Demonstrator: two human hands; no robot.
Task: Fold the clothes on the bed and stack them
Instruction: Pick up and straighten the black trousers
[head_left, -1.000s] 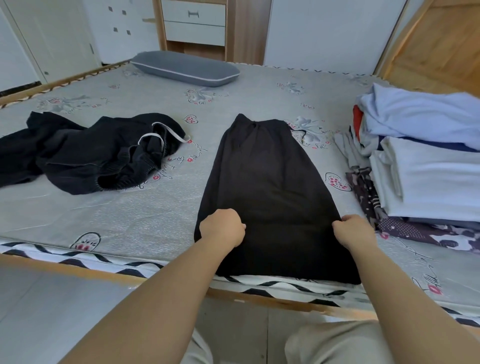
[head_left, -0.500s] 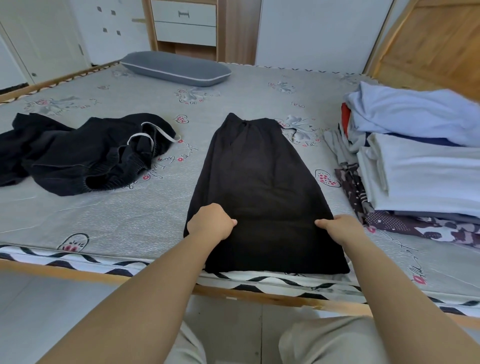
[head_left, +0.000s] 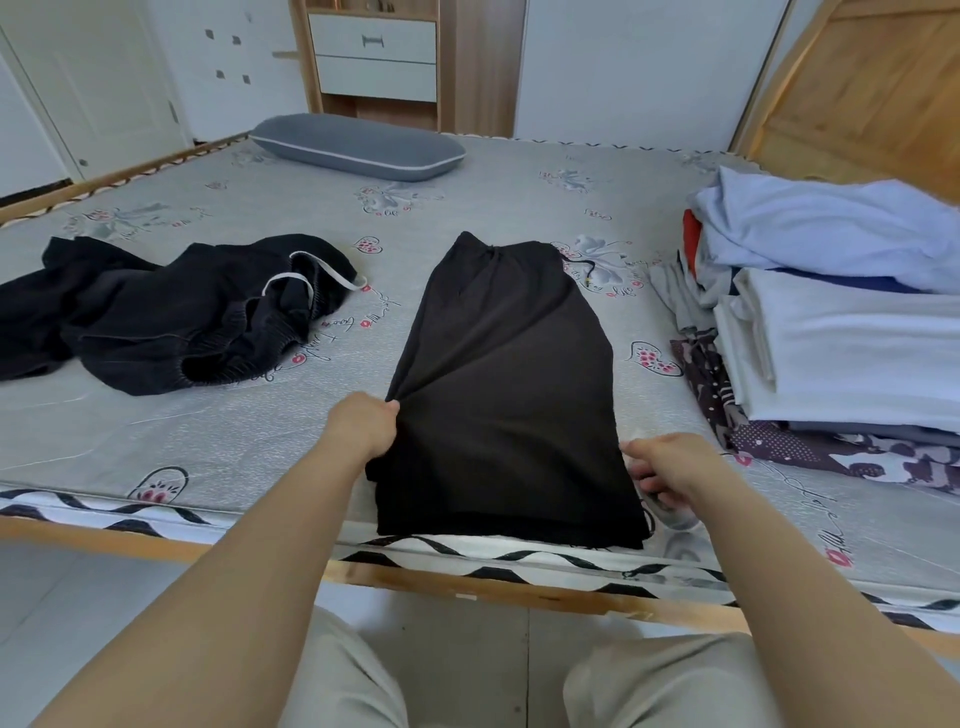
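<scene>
The black garment lies lengthwise away from the person, waistband far. The left hand pinches its left edge; the right hand grips its right edge.

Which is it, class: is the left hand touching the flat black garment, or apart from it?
Touching. The head view shows the left hand pinching the left edge of the black garment, with creases in the cloth fanning out from its fingers.
</scene>
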